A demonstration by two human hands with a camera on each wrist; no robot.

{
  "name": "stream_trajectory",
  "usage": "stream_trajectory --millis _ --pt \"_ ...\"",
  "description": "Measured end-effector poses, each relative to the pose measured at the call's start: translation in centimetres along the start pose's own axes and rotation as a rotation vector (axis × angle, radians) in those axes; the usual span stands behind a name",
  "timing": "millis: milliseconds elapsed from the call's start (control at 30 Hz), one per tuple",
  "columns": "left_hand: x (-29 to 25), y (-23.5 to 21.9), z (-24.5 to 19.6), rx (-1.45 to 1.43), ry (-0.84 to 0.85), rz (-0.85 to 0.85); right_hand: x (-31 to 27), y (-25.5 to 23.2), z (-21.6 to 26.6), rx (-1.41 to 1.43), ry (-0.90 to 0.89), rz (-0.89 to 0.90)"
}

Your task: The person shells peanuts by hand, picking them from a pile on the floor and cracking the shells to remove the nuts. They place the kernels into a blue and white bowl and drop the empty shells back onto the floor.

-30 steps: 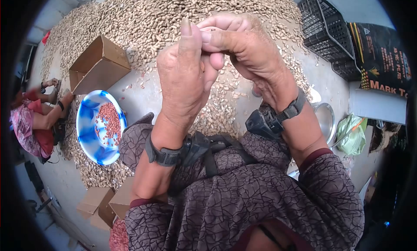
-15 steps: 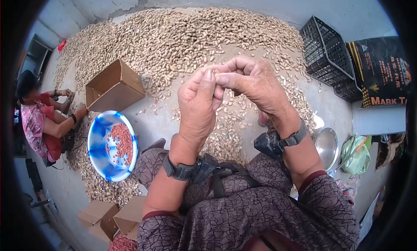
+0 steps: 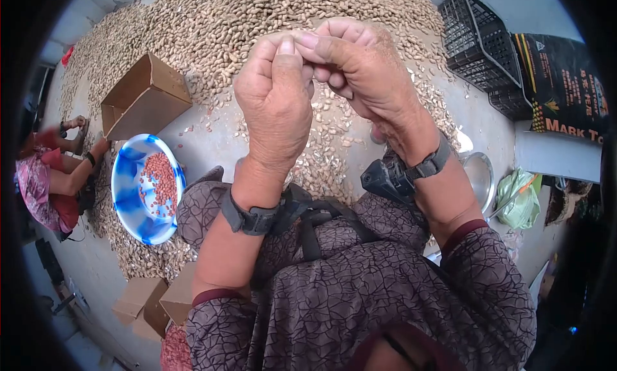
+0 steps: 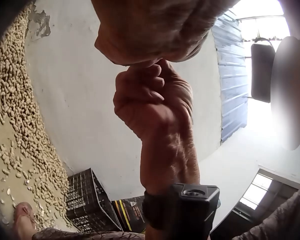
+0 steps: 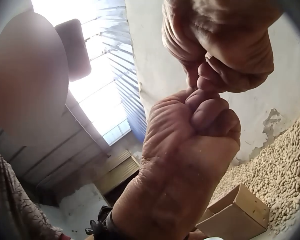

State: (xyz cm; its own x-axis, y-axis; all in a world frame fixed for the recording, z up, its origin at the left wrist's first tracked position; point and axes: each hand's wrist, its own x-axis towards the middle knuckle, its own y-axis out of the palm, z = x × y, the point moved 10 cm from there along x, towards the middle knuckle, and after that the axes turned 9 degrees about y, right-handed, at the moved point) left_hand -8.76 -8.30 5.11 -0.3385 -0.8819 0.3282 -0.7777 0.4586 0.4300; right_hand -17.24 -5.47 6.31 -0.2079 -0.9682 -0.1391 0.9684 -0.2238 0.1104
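Observation:
In the head view my left hand point(image 3: 276, 98) and right hand point(image 3: 373, 69) meet at the fingertips, raised in front of my body. Thumbs and bent forefingers of both pinch at one spot, around what looks like a peanut, mostly hidden by the fingers. The left wrist view shows the right hand point(image 4: 155, 100) from below, its fingers curled in. From the right wrist, the left hand point(image 5: 230, 55) appears with its fingertips against the right ones. Beyond and below the hands spreads a big heap of unshelled peanuts point(image 3: 212, 24), with broken shells point(image 3: 324, 159) nearer my legs.
To the left stand a blue-and-white basin point(image 3: 128, 207) holding reddish kernels and an open cardboard box point(image 3: 154, 101). Another person point(image 3: 48, 172) sits at far left. At right are a black crate point(image 3: 482, 43), a black printed sack point(image 3: 565, 82), a metal bowl point(image 3: 479, 178) and a green bag point(image 3: 519, 201).
The head view tipped up and back down, so the hands dropped in frame and rose again. My left thumb, upright a second ago, now bends in beside the right thumb.

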Motion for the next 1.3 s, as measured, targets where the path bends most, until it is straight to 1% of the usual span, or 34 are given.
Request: stream_trajectory --millis 67,133,167,200,267,333,367,400,433,467,500,533,567,600,633,667,733,767,833,867,933,967,1033,1100,1167,1233,1300 --pt "0.2 -0.1 0.1 -0.041 0.032 -0.028 0.2 -0.1 -0.5 0.018 0.013 -0.028" --pt "0.3 -0.2 0.5 -0.063 0.028 -0.044 0.3 -0.5 -0.3 -0.014 -0.05 -0.094" --pt "0.4 -0.3 0.6 -0.069 0.026 -0.07 0.4 -0.3 -0.3 -0.009 -0.073 -0.083" --pt "0.4 -0.4 0.7 -0.075 0.024 -0.095 0.4 -0.2 -0.6 -0.009 -0.067 -0.084" --pt "0.5 -0.5 1.0 -0.067 0.025 -0.1 0.2 -0.6 -0.7 -0.018 -0.076 -0.155" --pt "0.7 -0.6 1.2 -0.065 0.039 -0.106 0.2 -0.5 -0.9 -0.006 -0.063 -0.161" --pt "0.7 -0.6 1.1 -0.067 0.036 -0.11 0.2 -0.5 -0.9 0.006 -0.059 -0.167" --pt "0.7 -1.1 1.3 -0.086 -0.012 -0.17 0.2 -0.3 -1.2 0.005 -0.055 -0.167" --pt "0.5 -1.6 1.7 -0.105 -0.059 -0.229 0.1 -0.2 -1.1 0.038 -0.113 -0.181" --pt "0.6 -1.7 1.8 -0.105 -0.061 -0.231 -0.1 -0.3 -0.9 0.071 -0.172 -0.196" --pt "0.8 -1.5 1.6 -0.03 -0.031 -0.196 -0.2 -0.5 -1.1 0.071 -0.171 -0.195" --pt "1.0 -1.4 1.2 0.045 0.002 -0.159 0.0 -0.9 -1.4 0.025 -0.131 -0.197" --pt "1.0 -1.5 1.2 0.045 0.007 -0.161 0.1 -1.1 -1.6 -0.02 -0.094 -0.197" --pt "0.9 -0.9 1.8 -0.087 -0.054 -0.129 0.1 -1.3 -1.3 -0.022 -0.1 -0.193" --pt "0.8 -0.3 2.3 -0.218 -0.115 -0.096 0.1 -1.3 -1.4 0.03 -0.063 -0.164" --pt "0.9 -0.3 2.1 -0.218 -0.11 -0.097 0.1 -1.3 -1.6 0.082 -0.024 -0.136" --pt "0.8 0.4 2.4 -0.237 -0.163 -0.053 0.0 -1.6 -1.3 0.108 -0.012 -0.118" --pt "0.8 0.4 2.4 -0.238 -0.163 -0.051 0.0 -1.7 -1.3 0.082 0.007 -0.11" --pt "0.5 0.6 3.1 -0.232 -0.247 -0.048 0.2 -1.8 -1.3 0.054 0.019 -0.103" --pt "0.6 0.6 3.0 -0.231 -0.243 -0.043 0.2 -2.0 -1.4 0.015 0.022 -0.121" --pt "-0.1 1.1 4.1 -0.305 -0.362 -0.016 0.2 -2.3 -1.3 -0.023 0.023 -0.141" --pt "-0.2 1.1 4.6 -0.326 -0.389 0.0 0.2 -2.3 -1.3 -0.015 0.028 -0.129" --pt "-0.5 1.0 4.7 -0.367 -0.402 0.013 0.2 -2.4 -1.2 -0.009 0.029 -0.122" --pt "-0.6 1.2 4.7 -0.408 -0.412 0.024 0.2 -3.1 -1.2 -0.03 0.027 -0.165" --pt "-0.8 2.0 4.8 -0.349 -0.458 0.138 -0.1 -3.2 -0.8 -0.058 0.008 -0.186" --pt "-0.8 1.9 4.9 -0.318 -0.468 0.142 -0.3 -3.4 -0.5 -0.085 -0.009 -0.209" --pt "-1.0 2.0 4.9 -0.287 -0.477 0.146 -0.3 -3.2 -0.8 -0.152 0.021 -0.196"
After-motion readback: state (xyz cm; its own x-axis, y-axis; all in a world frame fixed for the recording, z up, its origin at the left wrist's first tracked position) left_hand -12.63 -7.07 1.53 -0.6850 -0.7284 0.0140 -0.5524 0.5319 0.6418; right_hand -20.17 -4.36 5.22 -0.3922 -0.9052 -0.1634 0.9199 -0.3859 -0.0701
